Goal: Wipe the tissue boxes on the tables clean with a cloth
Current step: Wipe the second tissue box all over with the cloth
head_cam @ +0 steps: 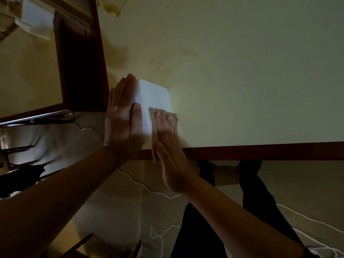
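A white tissue box [153,96] with rounded corners stands at the near left corner of a pale table [242,71]. My left hand [123,118] lies flat against the box's left side, thumb on its top, holding it steady. My right hand [172,155] presses a tan cloth [154,138] against the box's near right face, fingers spread flat over the cloth. The cloth hangs down past the table's edge.
The table has a dark red-brown wooden rim [260,151] along its near side. A second table [28,71] with the same rim stands to the left across a narrow gap. White cords [149,189] trail over the pale floor. Dark chair legs [18,155] show at the left.
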{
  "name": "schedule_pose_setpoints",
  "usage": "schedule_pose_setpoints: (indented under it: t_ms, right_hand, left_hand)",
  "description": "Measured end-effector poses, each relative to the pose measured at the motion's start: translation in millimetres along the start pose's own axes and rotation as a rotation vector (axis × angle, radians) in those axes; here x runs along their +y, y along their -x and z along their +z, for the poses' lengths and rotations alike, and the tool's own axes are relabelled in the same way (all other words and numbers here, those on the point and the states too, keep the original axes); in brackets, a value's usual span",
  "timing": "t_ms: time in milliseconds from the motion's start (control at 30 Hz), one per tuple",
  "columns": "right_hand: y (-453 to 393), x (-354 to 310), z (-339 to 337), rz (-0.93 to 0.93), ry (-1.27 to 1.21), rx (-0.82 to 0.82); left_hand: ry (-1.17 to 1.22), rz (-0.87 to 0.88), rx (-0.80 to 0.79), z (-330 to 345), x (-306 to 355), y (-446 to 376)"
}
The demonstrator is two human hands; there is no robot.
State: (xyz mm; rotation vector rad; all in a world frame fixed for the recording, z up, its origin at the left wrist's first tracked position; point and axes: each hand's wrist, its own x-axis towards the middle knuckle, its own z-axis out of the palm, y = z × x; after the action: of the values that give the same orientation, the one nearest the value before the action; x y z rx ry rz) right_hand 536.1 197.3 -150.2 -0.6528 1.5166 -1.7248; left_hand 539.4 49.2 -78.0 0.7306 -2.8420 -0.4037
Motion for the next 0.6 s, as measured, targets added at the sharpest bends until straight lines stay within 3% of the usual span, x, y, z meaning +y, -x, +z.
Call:
schedule_pose_setpoints:
  t_ms: [167, 400, 600]
  right_hand:
    - [-34, -17, 9, -0.122, -0.009, 0.047]
    - [-98, 10, -13, -0.080, 0.038, 0.017]
    - [-88, 31, -14, 0.042, 0.014, -0.002]
  left_hand:
    - [-0.034, 0.052, -0.052, -3, -10, -3]
    - [0.011, -0.013, -0.027, -3, -3, -3]
    - [0.055, -0.061, -0.016, -3, 3, -1]
